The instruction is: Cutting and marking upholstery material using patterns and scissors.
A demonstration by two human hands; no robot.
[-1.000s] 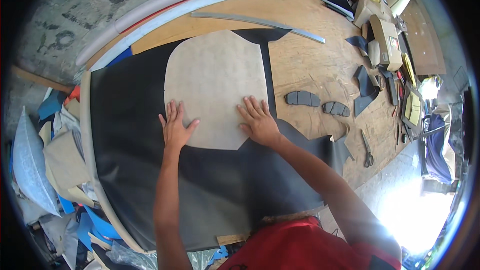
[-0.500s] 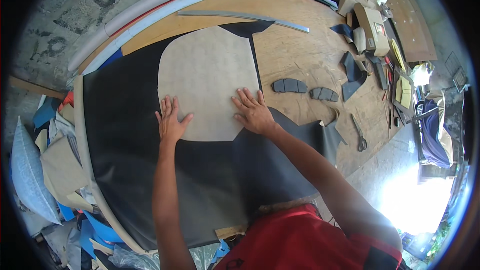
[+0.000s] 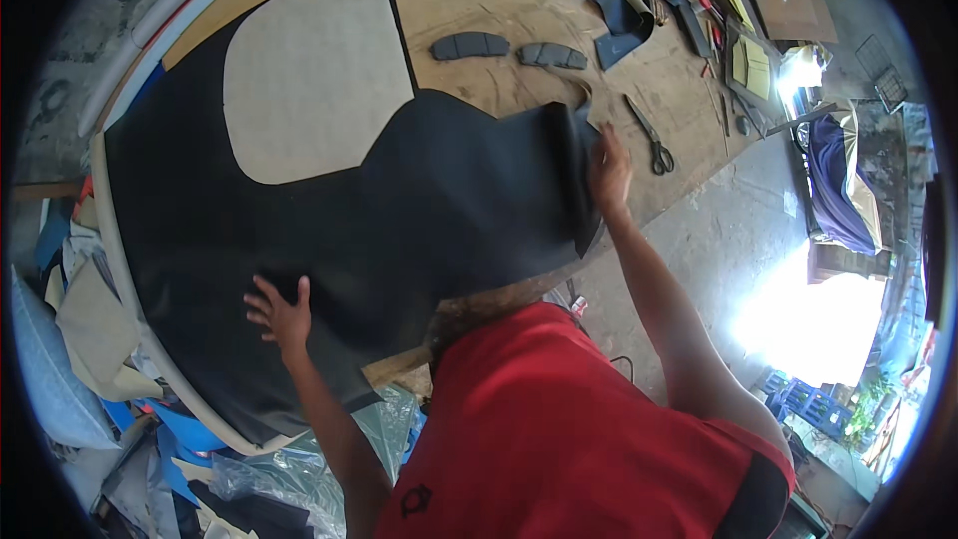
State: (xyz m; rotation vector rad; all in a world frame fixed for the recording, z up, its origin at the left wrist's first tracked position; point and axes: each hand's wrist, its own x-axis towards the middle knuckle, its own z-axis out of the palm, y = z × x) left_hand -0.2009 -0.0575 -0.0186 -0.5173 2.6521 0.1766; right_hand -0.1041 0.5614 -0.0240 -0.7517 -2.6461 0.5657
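A large black sheet of material point(image 3: 399, 210) lies spread over a wooden worktable point(image 3: 519, 10). On its far part rests a beige pattern piece point(image 3: 309, 80) with rounded corners. My left hand point(image 3: 279, 309) lies flat, fingers spread, on the near left part of the black sheet. My right hand point(image 3: 609, 170) grips the sheet's right edge, where the material curls up near the table's side.
Scissors point(image 3: 651, 140) lie on the table just beyond my right hand. Two dark cut pieces point(image 3: 469, 44) sit further back, with boxes and scraps at the far right. Long pale strips point(image 3: 150, 30) run along the table's left. Fabric piles lie on the floor at left.
Both hands have left the beige pattern. The left one slid to the sheet's near left part; the right one went out to the sheet's right edge and took hold. The view tilted down.
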